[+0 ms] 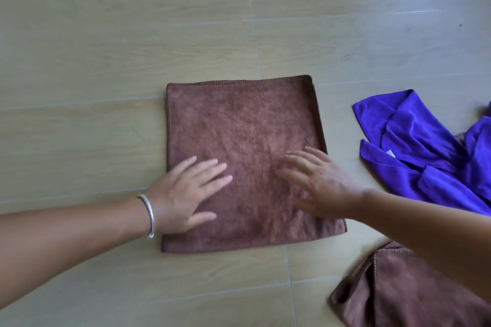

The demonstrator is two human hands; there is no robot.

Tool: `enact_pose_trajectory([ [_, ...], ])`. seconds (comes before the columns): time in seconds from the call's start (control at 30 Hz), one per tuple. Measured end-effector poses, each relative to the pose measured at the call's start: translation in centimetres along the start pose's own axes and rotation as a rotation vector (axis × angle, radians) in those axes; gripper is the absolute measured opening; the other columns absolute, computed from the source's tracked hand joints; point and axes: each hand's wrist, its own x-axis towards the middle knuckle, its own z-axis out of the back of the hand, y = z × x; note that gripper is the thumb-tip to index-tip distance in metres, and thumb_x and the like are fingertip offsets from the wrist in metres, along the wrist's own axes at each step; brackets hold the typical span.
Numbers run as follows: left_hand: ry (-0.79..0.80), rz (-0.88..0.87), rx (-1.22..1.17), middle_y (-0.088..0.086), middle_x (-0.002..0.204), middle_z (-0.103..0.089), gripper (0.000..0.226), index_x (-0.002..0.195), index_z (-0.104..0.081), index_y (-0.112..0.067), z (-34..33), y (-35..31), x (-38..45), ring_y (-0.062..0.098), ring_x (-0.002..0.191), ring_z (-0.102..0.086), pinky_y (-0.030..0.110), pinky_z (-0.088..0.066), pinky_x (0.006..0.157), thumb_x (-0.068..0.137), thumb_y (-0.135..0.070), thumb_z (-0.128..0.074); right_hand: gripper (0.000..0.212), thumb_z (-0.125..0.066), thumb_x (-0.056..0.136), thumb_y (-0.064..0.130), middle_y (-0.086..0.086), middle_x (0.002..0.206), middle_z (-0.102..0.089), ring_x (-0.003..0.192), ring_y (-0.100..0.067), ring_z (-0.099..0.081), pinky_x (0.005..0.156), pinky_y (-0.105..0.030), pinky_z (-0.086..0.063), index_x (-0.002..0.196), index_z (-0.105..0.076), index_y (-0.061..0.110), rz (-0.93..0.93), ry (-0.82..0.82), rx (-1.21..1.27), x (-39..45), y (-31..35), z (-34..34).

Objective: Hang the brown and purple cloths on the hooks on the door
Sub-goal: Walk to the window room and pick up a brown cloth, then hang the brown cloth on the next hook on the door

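A brown cloth (239,125) lies folded flat into a square on the floor in the middle of the view. My left hand (186,194) rests flat on its near left part, fingers straight. My right hand (316,183) hovers or touches the near right part with fingers spread; it is blurred. A purple cloth (430,151) lies crumpled on the floor to the right. A second brown cloth (403,295) lies loosely folded at the lower right, partly under my right forearm. No door or hooks are in view.
The floor (106,48) is light wood-look tile with pale seams. A silver bangle (148,215) is on my left wrist.
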Motion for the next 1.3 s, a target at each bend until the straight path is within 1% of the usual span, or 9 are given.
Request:
enact_pose_trajectory([
  [0.2, 0.139, -0.187, 0.163, 0.010, 0.149, -0.039, 0.080, 0.139, -0.047, -0.031, -2.1, -2.4, -3.7, 0.028, 0.136, -0.040, 0.065, -0.038, 0.098, 0.070, -0.069, -0.058, 0.063, -0.061, 0.070, 0.063, -0.005, 0.129, -0.057, 0.126, -0.025, -0.050, 0.105, -0.053, -0.038, 0.120, -0.061, 0.025, 0.238, 0.078, -0.054, -4.1, 0.4, -3.1],
  [0.33, 0.009, -0.371, 0.129, 0.000, 0.127, -0.062, 0.047, 0.113, -0.067, -0.034, -2.2, -0.9, -4.4, 0.022, 0.124, -0.054, 0.065, -0.042, 0.094, 0.069, -0.050, -0.073, 0.037, -0.063, 0.073, 0.052, -0.001, 0.107, -0.061, 0.110, -0.023, -0.059, 0.104, -0.053, -0.040, 0.095, -0.063, 0.023, 0.335, -0.002, -0.104, -5.7, -0.5, -3.8],
  [0.43, 0.013, -0.386, 0.061, -0.006, 0.099, -0.065, 0.026, 0.084, -0.066, -0.029, -1.9, -0.2, -4.3, 0.015, 0.114, -0.060, 0.060, -0.044, 0.096, 0.063, -0.038, -0.077, 0.016, -0.060, 0.080, 0.038, 0.003, 0.085, -0.058, 0.091, -0.021, -0.061, 0.101, -0.051, -0.041, 0.076, -0.057, 0.023, 0.372, -0.069, -0.136, -6.0, -0.6, -3.7],
  [0.6, 0.058, -0.406, 0.005, -0.011, 0.086, -0.063, 0.012, 0.073, -0.062, -0.026, -1.0, 0.0, -4.4, 0.010, 0.109, -0.062, 0.047, -0.049, 0.096, 0.069, -0.034, -0.071, 0.022, -0.053, 0.087, 0.025, 0.001, 0.072, -0.054, 0.072, -0.023, -0.056, 0.079, -0.038, -0.051, 0.066, -0.055, 0.019, 0.410, -0.153, -0.115, -5.8, -0.5, -2.9],
  [0.7, 0.118, -0.350, -0.092, -0.009, 0.081, -0.064, 0.008, 0.072, -0.062, -0.024, 0.6, 0.4, -5.0, 0.012, 0.085, -0.067, 0.026, -0.056, 0.071, 0.077, -0.030, -0.062, 0.024, -0.053, 0.090, 0.022, 0.000, 0.072, -0.056, 0.068, -0.023, -0.056, 0.068, -0.036, -0.051, 0.066, -0.055, 0.018, 0.372, -0.157, -0.104, -5.6, -0.4, -1.1],
  [0.8, 0.133, -0.253, -0.120, -0.007, 0.075, -0.060, 0.009, 0.071, -0.060, -0.022, 4.0, 0.6, -5.9, 0.014, 0.066, -0.062, 0.023, -0.047, 0.049, 0.078, -0.027, -0.059, 0.026, -0.051, 0.094, 0.023, 0.000, 0.074, -0.060, 0.068, -0.024, -0.060, 0.066, -0.036, -0.053, 0.069, -0.059, 0.017, 0.275, -0.153, -0.095, -5.6, -0.4, 2.6],
  [1.0, -0.033, 0.009, -0.202, -0.002, 0.073, -0.065, 0.004, 0.084, -0.061, -0.023, 14.4, 1.3, -6.7, 0.019, 0.056, -0.063, 0.023, -0.046, 0.040, 0.080, -0.022, -0.063, 0.021, -0.064, 0.088, 0.024, -0.003, 0.066, -0.062, 0.064, -0.026, -0.063, 0.074, -0.036, -0.055, 0.071, -0.062, 0.012, 0.029, -0.232, -0.074, -5.2, 0.5, 13.3],
  [1.13, -0.049, 0.202, -0.159, 0.004, 0.093, -0.065, 0.040, 0.100, -0.039, -0.030, 22.8, 1.2, -7.7, 0.029, 0.057, -0.063, 0.031, -0.048, 0.042, 0.083, -0.010, -0.069, 0.016, -0.068, 0.086, 0.016, -0.008, 0.064, -0.062, 0.058, -0.030, -0.063, 0.061, -0.039, -0.054, 0.075, -0.062, 0.007, -0.069, -0.216, -0.042, -5.0, 2.1, 22.8],
  [1.3, -0.001, 0.161, 0.005, 0.004, 0.121, -0.062, 0.061, 0.097, -0.059, -0.025, 34.6, 0.7, -10.6, 0.025, 0.052, -0.060, 0.022, -0.035, 0.038, 0.054, 0.016, -0.069, 0.015, -0.076, 0.076, 0.006, -0.008, 0.064, -0.061, 0.052, -0.031, -0.058, 0.051, -0.032, -0.044, 0.076, -0.061, 0.004, -0.163, -0.228, 0.017, -6.1, 5.2, 35.5],
])
